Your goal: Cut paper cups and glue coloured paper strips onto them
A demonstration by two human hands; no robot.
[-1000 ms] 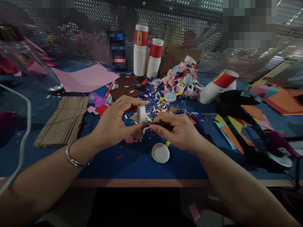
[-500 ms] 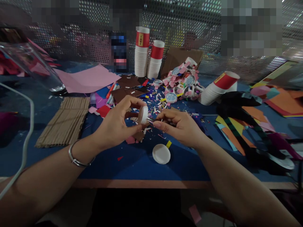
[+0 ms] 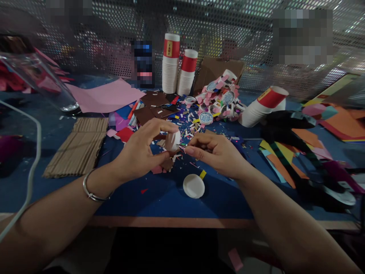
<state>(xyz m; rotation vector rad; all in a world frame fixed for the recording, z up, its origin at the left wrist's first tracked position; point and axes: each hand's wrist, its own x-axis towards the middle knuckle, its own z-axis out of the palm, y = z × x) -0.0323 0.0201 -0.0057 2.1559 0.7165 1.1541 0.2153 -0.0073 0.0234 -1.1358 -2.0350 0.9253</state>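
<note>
My left hand (image 3: pixel 139 149) grips a white cut-off paper cup bottom (image 3: pixel 173 141) between thumb and fingers, tipped on its side. My right hand (image 3: pixel 213 154) is closed on a thin pointed tool (image 3: pixel 181 147); its tip reaches the cup bottom's rim, and most of it is hidden by the fingers. Below the hands, another white round cup bottom (image 3: pixel 194 186) lies on the blue table, touching a small yellow paper strip (image 3: pixel 202 174). Paper scraps (image 3: pixel 185 127) are scattered behind both hands.
Stacked paper cups (image 3: pixel 170 72) stand at the back, with a leaning stack (image 3: pixel 261 108) to the right. A pile of decorated cup bottoms (image 3: pixel 221 99) sits between them. Corrugated cardboard (image 3: pixel 78 148) and pink paper (image 3: pixel 105 95) lie left; a black bag-like item (image 3: pixel 285 140) lies right.
The cup bottom has turned slightly in my left hand, showing more of its side. My right hand stays close beside it with the tool tip at the rim.
</note>
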